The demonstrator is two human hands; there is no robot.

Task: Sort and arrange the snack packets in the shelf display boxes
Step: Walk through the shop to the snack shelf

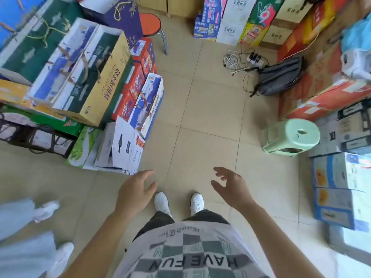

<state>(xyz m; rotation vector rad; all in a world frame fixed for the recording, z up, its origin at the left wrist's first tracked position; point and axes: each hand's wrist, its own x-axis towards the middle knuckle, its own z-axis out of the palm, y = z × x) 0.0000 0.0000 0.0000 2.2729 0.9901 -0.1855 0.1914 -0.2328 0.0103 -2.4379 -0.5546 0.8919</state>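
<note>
Many closed cartons (90, 77) flank left hand (136, 189), right hand (232, 187).

We read "HAVE FUN" in large dark capitals on the checked front of the shirt (192, 263), upside down from where we look. The looping script nearer its hem is too blurred for us to make out. On the yellow side of the milk carton (108, 85) at the left we read "有机纯牛奶" in purple characters. On the white cartons (230, 31) by the far wall we read "茉莉花茶", once on the upper box and again on the lower. The green carton (265, 15) just beside them carries a big "V" and "9". We cannot read the small print on the other boxes.
</note>
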